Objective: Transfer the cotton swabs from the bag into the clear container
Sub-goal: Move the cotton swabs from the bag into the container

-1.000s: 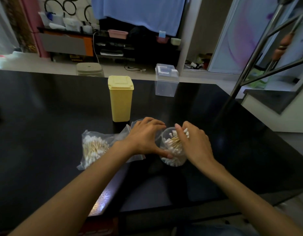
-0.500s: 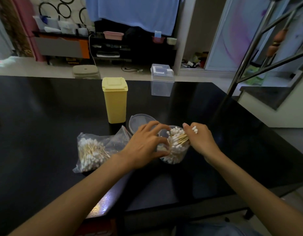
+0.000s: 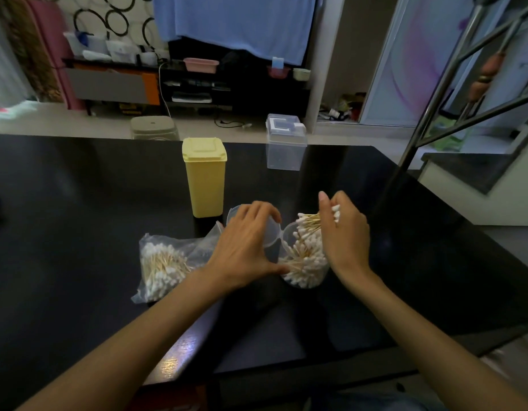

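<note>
One bag (image 3: 167, 262) of cotton swabs (image 3: 161, 264) is lying on the black counter (image 3: 64, 218), left of one clear container (image 3: 305, 256). The container is being gripped by the curled left hand (image 3: 245, 247). A few swabs are being pinched above it by the right hand (image 3: 344, 232). One yellow bin (image 3: 204, 176) is standing farther back.

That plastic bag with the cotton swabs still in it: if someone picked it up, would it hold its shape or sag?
The plastic bag would probably sag: its film lies crumpled and slack on the black table. It is likely light, holding only thin cotton swabs. Its mouth looks open toward the left hand, so swabs might spill.
</note>
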